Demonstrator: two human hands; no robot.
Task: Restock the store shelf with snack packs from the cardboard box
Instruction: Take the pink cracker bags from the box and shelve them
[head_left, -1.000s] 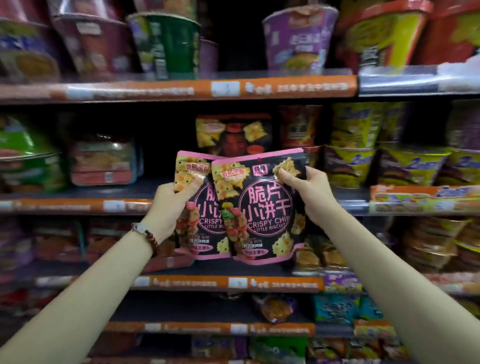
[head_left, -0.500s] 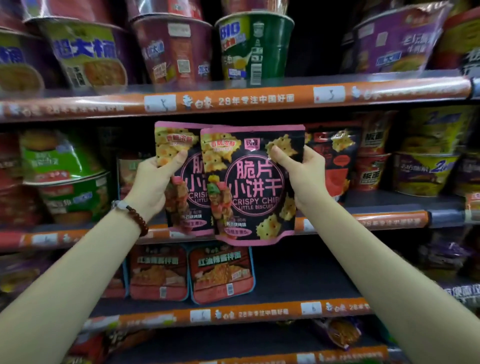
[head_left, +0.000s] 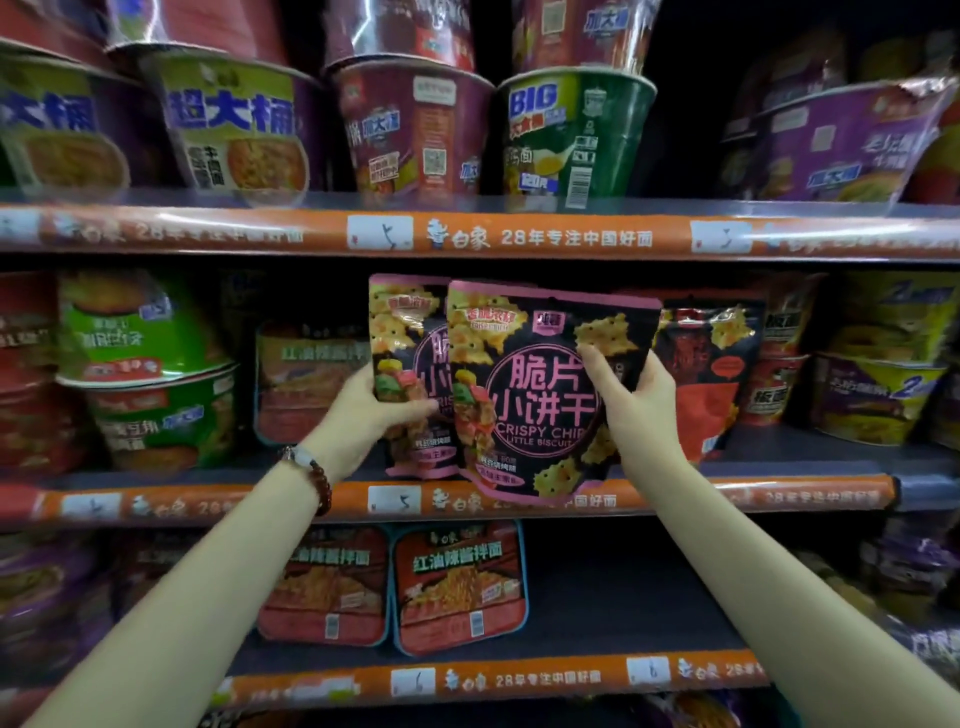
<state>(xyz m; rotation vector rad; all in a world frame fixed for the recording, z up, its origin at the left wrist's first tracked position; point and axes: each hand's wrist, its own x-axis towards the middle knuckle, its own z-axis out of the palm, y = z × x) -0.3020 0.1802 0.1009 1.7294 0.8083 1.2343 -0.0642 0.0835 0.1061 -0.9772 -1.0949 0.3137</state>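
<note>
- Holding two black-and-pink snack packs upright against the middle shelf (head_left: 519, 501), above its orange edge strip.
- My left hand (head_left: 374, 410) grasps the rear pack (head_left: 402, 332), thumb across its front.
- My right hand (head_left: 636, 402) pinches the front pack (head_left: 530, 374), which overlaps the rear pack's right side and hangs over the shelf strip.
- A red snack bag (head_left: 711, 358) stands on this shelf, just right of the front pack.
- Noodle cups (head_left: 415, 130) stand on the shelf above.

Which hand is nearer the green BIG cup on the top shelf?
Right. The right hand sits almost directly below the green BIG cup; the left hand is farther left.
</note>
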